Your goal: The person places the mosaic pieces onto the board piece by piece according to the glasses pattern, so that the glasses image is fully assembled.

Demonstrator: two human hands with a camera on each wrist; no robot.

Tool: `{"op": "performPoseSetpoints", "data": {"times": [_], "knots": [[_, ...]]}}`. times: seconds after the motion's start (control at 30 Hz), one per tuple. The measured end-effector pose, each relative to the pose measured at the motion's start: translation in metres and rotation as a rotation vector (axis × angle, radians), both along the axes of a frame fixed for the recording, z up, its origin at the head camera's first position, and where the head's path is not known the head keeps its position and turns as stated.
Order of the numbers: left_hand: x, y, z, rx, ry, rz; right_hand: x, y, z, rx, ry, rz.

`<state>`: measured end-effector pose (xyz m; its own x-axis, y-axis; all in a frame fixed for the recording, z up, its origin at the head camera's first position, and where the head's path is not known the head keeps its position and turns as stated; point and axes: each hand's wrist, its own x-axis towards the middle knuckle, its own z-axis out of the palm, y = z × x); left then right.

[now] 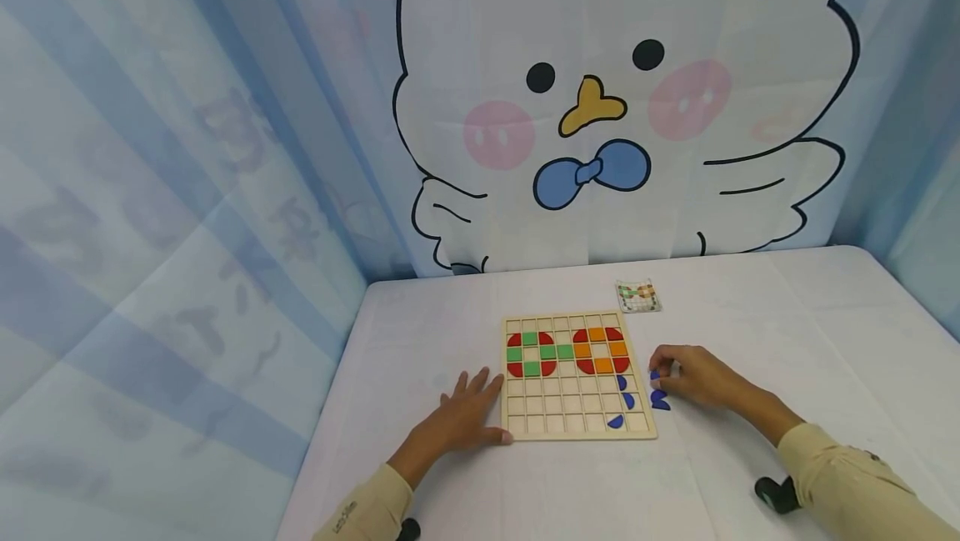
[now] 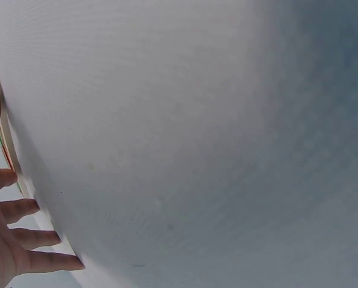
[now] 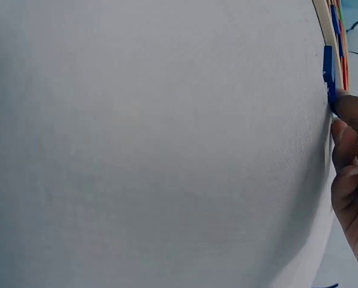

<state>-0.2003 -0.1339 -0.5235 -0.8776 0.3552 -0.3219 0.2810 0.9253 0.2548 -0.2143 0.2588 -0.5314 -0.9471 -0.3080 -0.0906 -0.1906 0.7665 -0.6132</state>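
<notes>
A wooden grid board (image 1: 555,424) lies on the table with red quarter-round pieces (image 1: 514,369), green squares (image 1: 565,352) and orange squares (image 1: 603,366) set in two rings. Three blue half-round pieces (image 1: 616,422) lie on its lower right cells. My left hand (image 1: 468,416) rests at the board's left edge with fingers spread; the left wrist view shows the fingers (image 2: 38,239) straight along that edge. Just right of the board, my right hand (image 1: 697,378) pinches a small blue piece (image 1: 655,375) between thumb and index finger. More blue pieces (image 1: 659,400) lie beside those fingertips.
A small printed pattern card (image 1: 637,297) lies behind the board's far right corner. White cloth covers the table (image 1: 420,341). A curtain with a cartoon figure (image 1: 592,224) hangs along the back edge, and blue curtains (image 1: 225,274) hang at the sides.
</notes>
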Motion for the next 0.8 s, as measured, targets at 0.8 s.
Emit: {"op": "performPoseSetpoints", "data": {"times": [0.8], "knots": [[0.001,0.001,0.002,0.005,-0.024,0.022,-0.007,-0.022,0.014,-0.108,-0.008,0.084]]}}
